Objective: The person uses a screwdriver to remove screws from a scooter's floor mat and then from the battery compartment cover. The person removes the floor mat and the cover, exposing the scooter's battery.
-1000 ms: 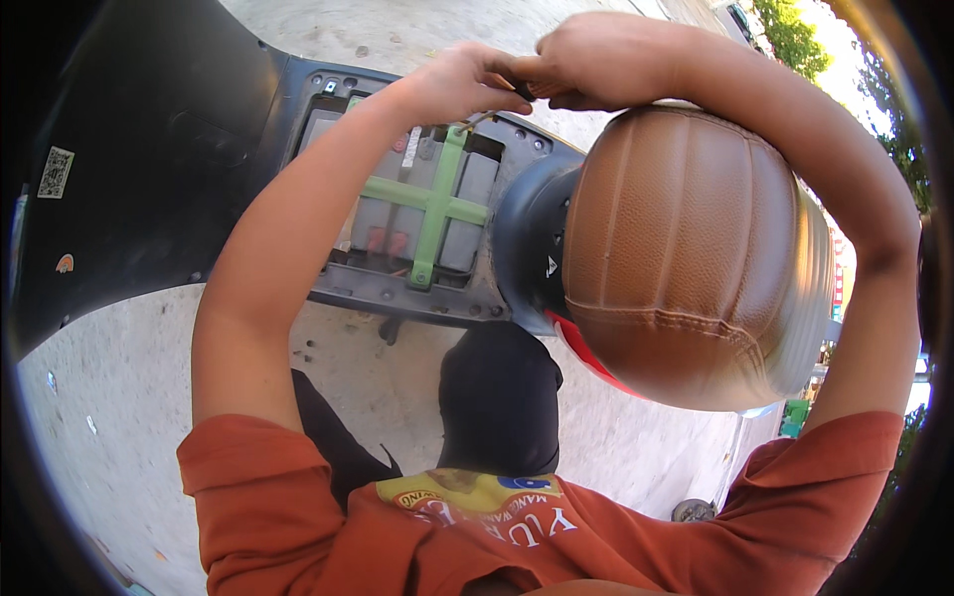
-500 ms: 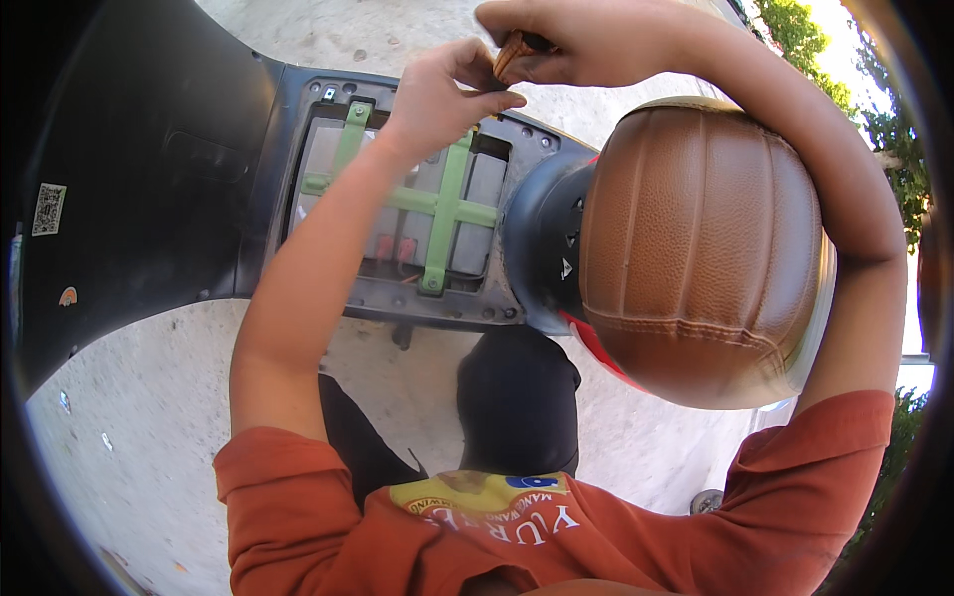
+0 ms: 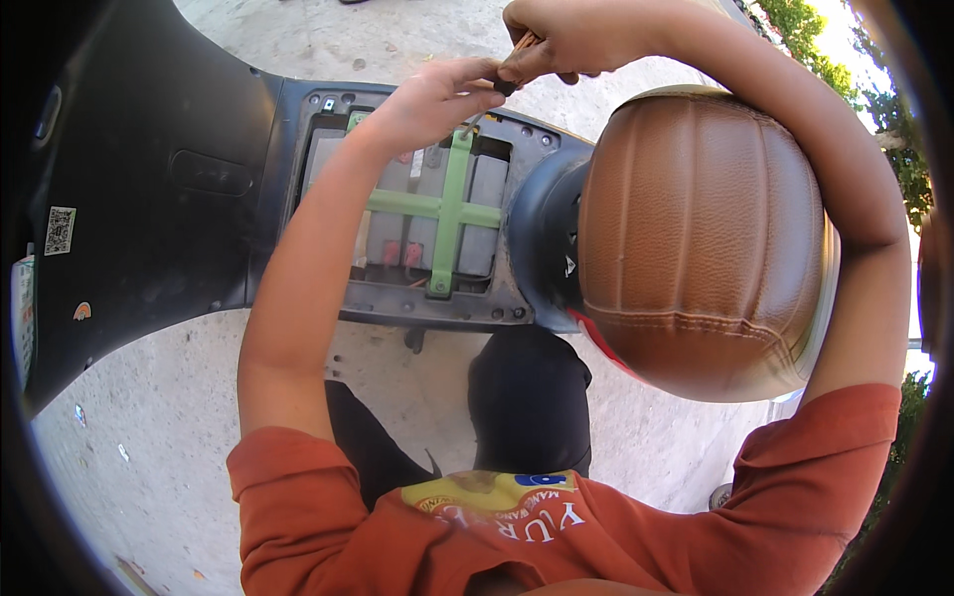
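Note:
My right hand (image 3: 571, 42) is closed round the orange-brown handle of a screwdriver (image 3: 505, 86), beyond the far edge of a scooter's open battery compartment (image 3: 358, 304). Below the dark collar, its thin metal shaft slants down to the far end of a green cross-shaped bracket (image 3: 452, 214). My left hand (image 3: 427, 102) reaches over the compartment, thumb and fingers pinching about the collar. Grey batteries (image 3: 487, 189) lie under the bracket, with red parts (image 3: 402, 253) among them. The screwdriver's tip is too small to make out.
A brown padded leather scooter seat (image 3: 701, 228) rises right of the compartment, inside the curve of my right arm. The scooter's black front body (image 3: 159, 179) stands at the left. Pale concrete ground (image 3: 199, 417) lies around, and my dark-clothed knee (image 3: 527, 397) is close to the near side.
My right hand has shifted its grip and turned, so the screwdriver's shaft now shows. My left hand has moved slightly left, and its fingers have straightened somewhat.

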`<state>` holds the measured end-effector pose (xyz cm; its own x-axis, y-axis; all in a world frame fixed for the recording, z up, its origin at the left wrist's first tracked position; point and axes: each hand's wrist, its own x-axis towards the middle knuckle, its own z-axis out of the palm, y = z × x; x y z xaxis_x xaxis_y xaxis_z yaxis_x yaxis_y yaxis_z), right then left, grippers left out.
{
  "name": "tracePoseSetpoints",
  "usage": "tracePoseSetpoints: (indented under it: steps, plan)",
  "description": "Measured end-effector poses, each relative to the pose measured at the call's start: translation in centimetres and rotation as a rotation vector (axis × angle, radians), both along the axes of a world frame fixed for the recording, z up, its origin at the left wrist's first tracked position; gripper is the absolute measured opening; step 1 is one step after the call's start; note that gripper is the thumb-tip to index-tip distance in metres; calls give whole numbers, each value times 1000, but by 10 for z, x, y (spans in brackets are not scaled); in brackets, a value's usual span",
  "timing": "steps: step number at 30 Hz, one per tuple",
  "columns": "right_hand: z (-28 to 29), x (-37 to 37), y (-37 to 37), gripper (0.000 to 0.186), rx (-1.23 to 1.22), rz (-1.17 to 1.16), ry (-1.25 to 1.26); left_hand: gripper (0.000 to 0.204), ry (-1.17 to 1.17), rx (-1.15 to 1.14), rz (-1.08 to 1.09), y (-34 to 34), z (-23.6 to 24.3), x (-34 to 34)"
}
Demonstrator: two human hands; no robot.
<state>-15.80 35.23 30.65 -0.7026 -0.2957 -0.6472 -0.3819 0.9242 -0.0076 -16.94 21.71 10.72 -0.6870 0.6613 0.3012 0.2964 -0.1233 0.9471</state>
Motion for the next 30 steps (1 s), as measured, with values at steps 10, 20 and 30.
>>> tracePoseSetpoints:
  steps: [10,20,30]
  plan:
    - [2,-2,4,23,-154,414,132,28,140,54,373,17,-4,13]
    - [16,7,9,21,-296,456,81,30,-34,134,164,10,-24,1]
    - [6,3,9,27,-149,401,220,25,-21,139,223,23,-31,5]
